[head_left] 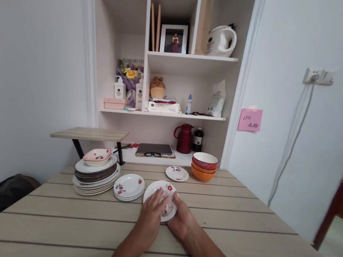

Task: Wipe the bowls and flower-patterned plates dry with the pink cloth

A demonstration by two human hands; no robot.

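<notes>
A white plate point(151, 189) with red flowers is between my hands, just above or on the table. My right hand point(181, 219) grips its right rim, thumb on top and the other fingers underneath. Over the plate's left part is my left hand point(152, 211), its fingers bent onto a crumpled pale pink cloth point(167, 206) on the plate's face. The cloth is partly hidden by the fingers. Just left is a short stack of similar flowered plates point(129, 185). A small flowered plate point(177, 173) lies behind the one I hold.
At the left stands a tall stack of plates point(95, 181), topped by a pinkish square bowl point(97, 156). Orange and red bowls point(204, 167) are stacked at the back right. Behind the slatted table point(238, 240) rise white shelves point(182, 115). A small raised stand point(90, 134) is at the left.
</notes>
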